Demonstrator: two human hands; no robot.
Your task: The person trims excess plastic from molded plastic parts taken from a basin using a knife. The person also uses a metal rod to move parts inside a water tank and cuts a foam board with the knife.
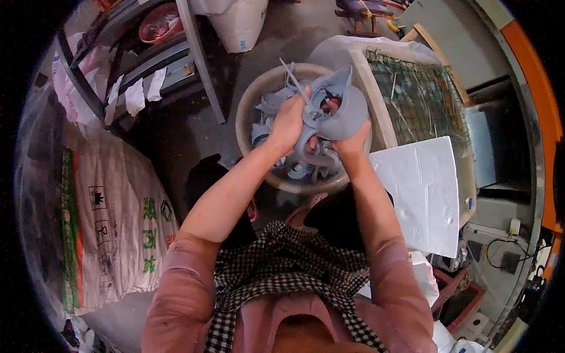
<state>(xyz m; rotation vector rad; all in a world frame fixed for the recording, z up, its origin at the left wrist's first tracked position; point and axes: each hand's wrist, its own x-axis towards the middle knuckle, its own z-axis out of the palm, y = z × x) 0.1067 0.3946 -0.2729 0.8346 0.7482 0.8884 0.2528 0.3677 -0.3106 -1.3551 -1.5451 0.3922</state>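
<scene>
The grey part [347,117] is closely clasped by the left grip [286,125] and the right grip [354,143]. Steady support above the tub [241,115] is advised.

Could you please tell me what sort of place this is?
Probably a plastics workshop: the left hand and right hand hold a grey plastic-looking piece over a tub of similar grey parts, a large woven sack stands nearby, and a white bag reads "ABS".
</scene>
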